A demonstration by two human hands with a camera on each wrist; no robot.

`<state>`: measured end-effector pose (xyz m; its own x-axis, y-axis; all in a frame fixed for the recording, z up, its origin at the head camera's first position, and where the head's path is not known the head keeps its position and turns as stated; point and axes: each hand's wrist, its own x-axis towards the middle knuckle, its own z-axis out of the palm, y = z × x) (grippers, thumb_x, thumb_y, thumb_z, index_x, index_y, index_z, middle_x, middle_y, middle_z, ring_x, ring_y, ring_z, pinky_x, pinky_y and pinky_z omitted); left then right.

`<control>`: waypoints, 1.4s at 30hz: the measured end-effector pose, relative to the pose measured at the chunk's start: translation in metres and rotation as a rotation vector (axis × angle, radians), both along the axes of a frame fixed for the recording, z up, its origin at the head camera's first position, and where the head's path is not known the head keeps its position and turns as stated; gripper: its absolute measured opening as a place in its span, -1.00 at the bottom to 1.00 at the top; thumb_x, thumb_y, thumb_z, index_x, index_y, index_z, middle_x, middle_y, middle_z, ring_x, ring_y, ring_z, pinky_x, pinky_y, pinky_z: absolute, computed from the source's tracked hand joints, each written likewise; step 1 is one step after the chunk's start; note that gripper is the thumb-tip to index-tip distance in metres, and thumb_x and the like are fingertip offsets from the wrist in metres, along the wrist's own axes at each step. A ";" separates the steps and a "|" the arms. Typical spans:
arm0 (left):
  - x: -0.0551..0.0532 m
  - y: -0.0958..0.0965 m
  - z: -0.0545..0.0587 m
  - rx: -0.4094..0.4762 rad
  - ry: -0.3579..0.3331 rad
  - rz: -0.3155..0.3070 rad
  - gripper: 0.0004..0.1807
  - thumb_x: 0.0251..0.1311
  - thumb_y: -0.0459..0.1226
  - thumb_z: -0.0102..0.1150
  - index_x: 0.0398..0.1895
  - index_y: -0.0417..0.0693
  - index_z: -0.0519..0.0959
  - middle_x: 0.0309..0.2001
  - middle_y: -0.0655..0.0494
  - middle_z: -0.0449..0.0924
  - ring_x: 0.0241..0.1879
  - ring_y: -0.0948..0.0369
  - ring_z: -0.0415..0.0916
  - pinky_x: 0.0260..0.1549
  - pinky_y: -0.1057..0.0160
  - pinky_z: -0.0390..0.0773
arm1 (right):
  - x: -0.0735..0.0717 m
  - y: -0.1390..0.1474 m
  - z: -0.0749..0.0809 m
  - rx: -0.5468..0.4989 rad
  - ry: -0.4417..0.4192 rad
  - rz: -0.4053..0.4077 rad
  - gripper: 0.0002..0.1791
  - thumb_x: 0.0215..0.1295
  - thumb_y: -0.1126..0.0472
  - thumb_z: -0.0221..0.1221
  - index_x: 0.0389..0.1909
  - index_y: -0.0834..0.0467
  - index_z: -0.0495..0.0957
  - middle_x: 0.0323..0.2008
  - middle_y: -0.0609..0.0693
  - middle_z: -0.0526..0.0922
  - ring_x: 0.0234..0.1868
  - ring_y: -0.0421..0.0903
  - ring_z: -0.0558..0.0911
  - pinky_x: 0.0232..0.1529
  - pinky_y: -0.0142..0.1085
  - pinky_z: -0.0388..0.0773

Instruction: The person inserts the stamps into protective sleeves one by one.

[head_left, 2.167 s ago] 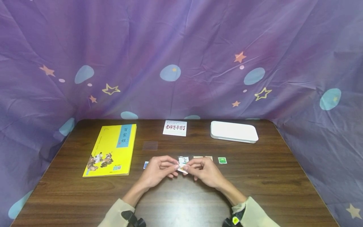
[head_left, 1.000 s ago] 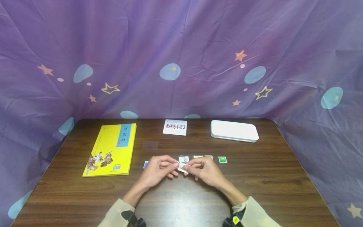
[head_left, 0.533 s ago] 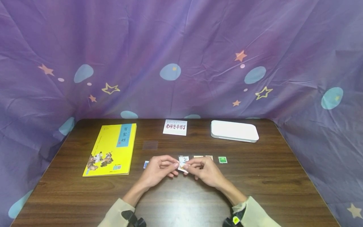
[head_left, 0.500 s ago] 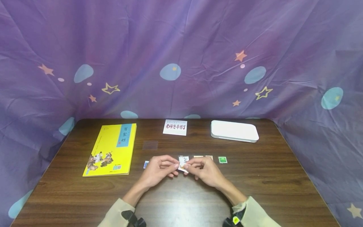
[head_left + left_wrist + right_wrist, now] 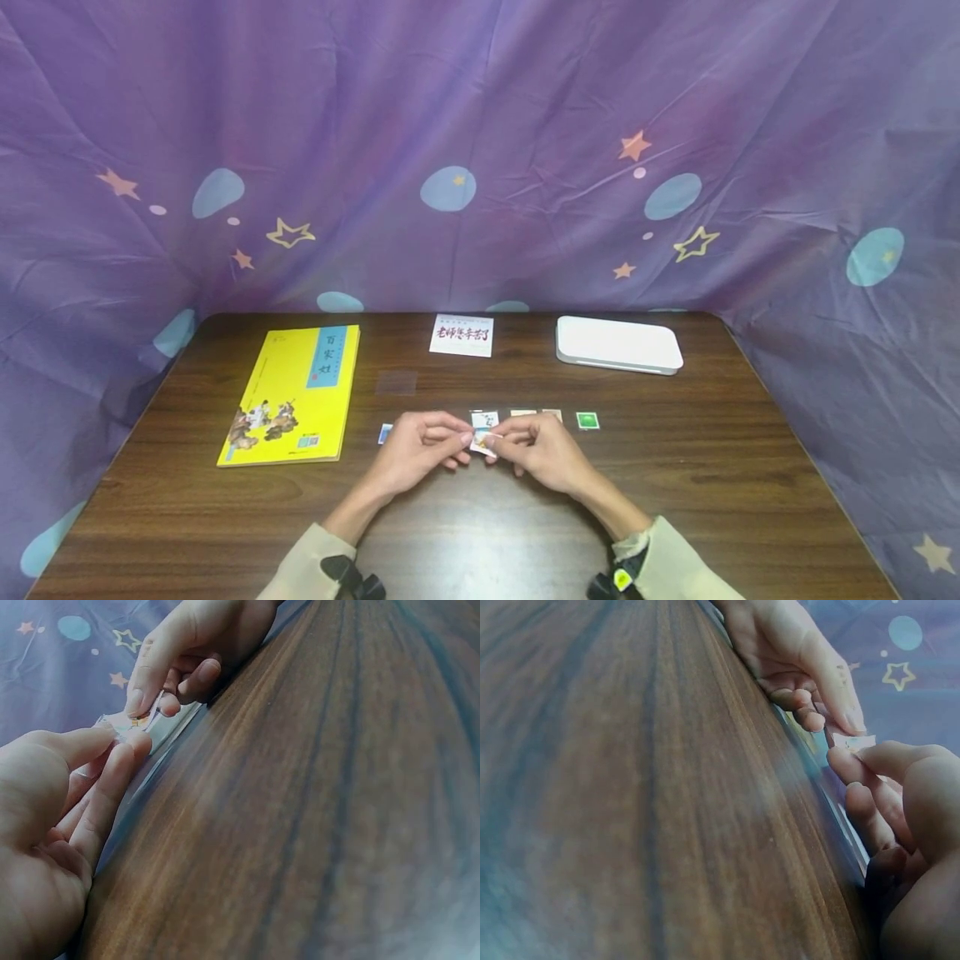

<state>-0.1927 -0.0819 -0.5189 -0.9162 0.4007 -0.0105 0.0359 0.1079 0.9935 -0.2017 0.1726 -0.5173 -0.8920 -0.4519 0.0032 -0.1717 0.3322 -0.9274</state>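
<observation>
As your left hand (image 5: 418, 452) pinches one side of a small white printed piece (image 5: 482, 443) between thumb and fingers, your right hand (image 5: 546, 452) pinches its other side. You have that piece just below the middle of the head view; in the left wrist view it sits toward the upper left, with a clear, glossy edge showing. Just above it in the head view lies a white card with dark marks (image 5: 485, 418). To the right, partly behind your right hand, are two tan pieces, then a green stamp (image 5: 587, 421); a blue piece (image 5: 386, 433) peeks out left of your left hand. Farther left you have a yellow book (image 5: 288, 400), with a clear sheet (image 5: 396, 383) near it. At upper centre of the table (image 5: 480, 525) lies a card with red writing (image 5: 462, 336), and to its right a white case (image 5: 618, 343).
</observation>
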 end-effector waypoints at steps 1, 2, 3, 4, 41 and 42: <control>0.000 0.000 0.000 -0.002 -0.003 0.001 -0.71 0.46 -0.25 0.40 0.08 -0.26 0.73 -0.04 -0.19 0.86 -0.20 -0.02 0.87 -0.21 0.14 0.94 | 0.000 0.000 0.000 0.000 -0.005 -0.003 -0.80 0.44 -0.02 0.43 -0.11 0.00 0.83 -0.37 -0.11 0.89 -0.67 -0.17 0.61 -0.71 -0.44 0.55; 0.000 0.000 0.000 -0.003 -0.005 0.003 -0.71 0.45 -0.25 0.40 0.08 -0.27 0.74 -0.04 -0.20 0.86 -0.20 -0.03 0.88 -0.22 0.15 0.94 | 0.000 0.000 0.000 -0.001 -0.011 -0.006 -0.80 0.44 -0.02 0.43 -0.12 0.01 0.83 -0.38 -0.10 0.89 -0.67 -0.17 0.61 -0.71 -0.44 0.55; 0.000 0.001 0.000 -0.002 -0.008 0.006 -0.71 0.44 -0.25 0.41 0.08 -0.27 0.74 -0.04 -0.20 0.86 -0.20 -0.03 0.88 -0.22 0.15 0.94 | 0.000 0.000 0.001 -0.003 -0.017 -0.009 -0.80 0.44 -0.02 0.43 -0.12 0.02 0.82 -0.39 -0.10 0.89 -0.67 -0.17 0.61 -0.71 -0.45 0.54; 0.000 0.001 0.000 -0.001 -0.009 0.008 -0.70 0.44 -0.24 0.41 0.08 -0.27 0.74 -0.04 -0.20 0.86 -0.20 -0.03 0.88 -0.23 0.15 0.94 | 0.000 -0.001 0.001 -0.005 -0.021 -0.011 -0.80 0.44 -0.02 0.43 -0.13 0.03 0.82 -0.39 -0.09 0.89 -0.67 -0.17 0.61 -0.72 -0.45 0.53; 0.000 0.002 -0.001 -0.034 0.013 0.006 -0.74 0.52 -0.20 0.33 -0.01 -0.27 0.73 -0.13 -0.18 0.87 -0.27 0.00 0.88 -0.28 0.16 0.93 | 0.000 -0.001 0.002 -0.017 -0.022 0.009 -0.84 0.47 0.03 0.40 -0.13 0.02 0.81 -0.37 -0.10 0.89 -0.63 -0.22 0.59 -0.65 -0.44 0.60; 0.000 0.002 -0.001 -0.037 0.012 0.005 -0.74 0.53 -0.20 0.32 -0.01 -0.27 0.72 -0.14 -0.18 0.87 -0.27 0.00 0.88 -0.28 0.16 0.93 | 0.000 -0.001 0.003 -0.018 -0.027 0.008 -0.84 0.48 0.03 0.40 -0.13 0.02 0.81 -0.36 -0.10 0.89 -0.63 -0.22 0.59 -0.65 -0.43 0.61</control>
<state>-0.1925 -0.0801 -0.5201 -0.9182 0.3958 -0.0141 0.0473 0.1449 0.9883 -0.2012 0.1714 -0.5147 -0.8885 -0.4588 -0.0122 -0.1492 0.3140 -0.9376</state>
